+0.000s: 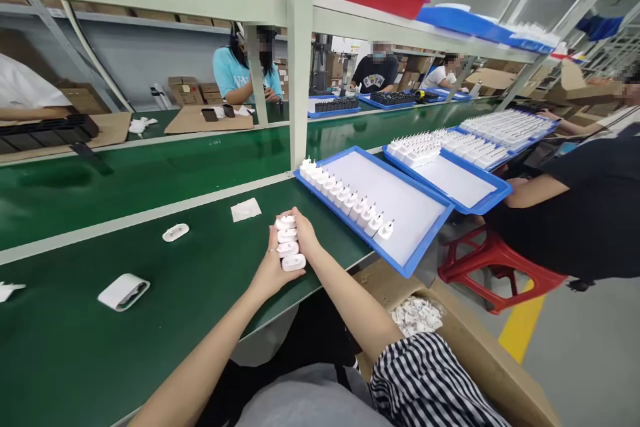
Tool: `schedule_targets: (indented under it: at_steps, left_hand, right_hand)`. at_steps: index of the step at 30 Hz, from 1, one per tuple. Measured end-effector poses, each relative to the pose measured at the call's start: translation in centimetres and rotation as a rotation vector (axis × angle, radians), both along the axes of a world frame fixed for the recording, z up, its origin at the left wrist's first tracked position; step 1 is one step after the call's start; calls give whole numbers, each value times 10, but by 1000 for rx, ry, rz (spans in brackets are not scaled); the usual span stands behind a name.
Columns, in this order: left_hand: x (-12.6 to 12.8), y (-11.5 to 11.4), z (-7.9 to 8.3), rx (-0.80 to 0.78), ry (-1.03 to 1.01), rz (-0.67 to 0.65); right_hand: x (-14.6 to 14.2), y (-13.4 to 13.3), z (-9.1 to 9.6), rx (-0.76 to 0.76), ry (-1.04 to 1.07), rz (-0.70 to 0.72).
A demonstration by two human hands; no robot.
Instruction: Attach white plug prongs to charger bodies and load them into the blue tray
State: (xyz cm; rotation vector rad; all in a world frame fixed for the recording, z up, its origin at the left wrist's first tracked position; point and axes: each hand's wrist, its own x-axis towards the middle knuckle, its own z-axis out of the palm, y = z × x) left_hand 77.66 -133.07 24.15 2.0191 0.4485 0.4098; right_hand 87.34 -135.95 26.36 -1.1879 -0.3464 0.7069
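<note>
My left hand (pixel 271 268) and my right hand (pixel 305 233) are pressed together around a row of several white charger plugs (pixel 289 243), held just above the green table (pixel 200 293). Both hands are closed on the row from either side. To the right lies a blue tray (pixel 415 260) tilted over the table edge, with a line of several white plugs (pixel 345 197) along its far-left side.
A single white plug (pixel 175 232), a white sleeve (pixel 123 291) and a white slip (pixel 245 210) lie on the table. A cardboard box (pixel 480 353) with white plugs stands below right. A seated person in black (pixel 585 207) works beside more blue trays (pixel 470 203). Other people sit across the belt.
</note>
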Motion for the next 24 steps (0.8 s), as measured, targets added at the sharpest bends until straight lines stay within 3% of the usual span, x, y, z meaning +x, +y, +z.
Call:
schedule_targets:
  at_steps: [4, 11, 15, 20, 22, 24]
  left_hand:
    - [15, -6, -4, 30, 105, -3]
    - [8, -4, -13, 375, 243, 53]
    - [8, -5, -13, 432, 320, 4]
    - [1, -7, -24, 446, 352, -32]
    - [-1, -9, -21, 459, 326, -12]
    - [4, -13, -2, 500, 263, -2]
  right_hand:
    - [17, -12, -14, -35, -68, -25]
    - [23, -7, -30, -54, -151, -37]
    - [22, -9, -29, -62, -82, 42]
    - [17, -9, -33, -18, 65, 72]
    - [16, -9, -32, -20, 84, 70]
    - [19, -11, -25, -17, 83, 76]
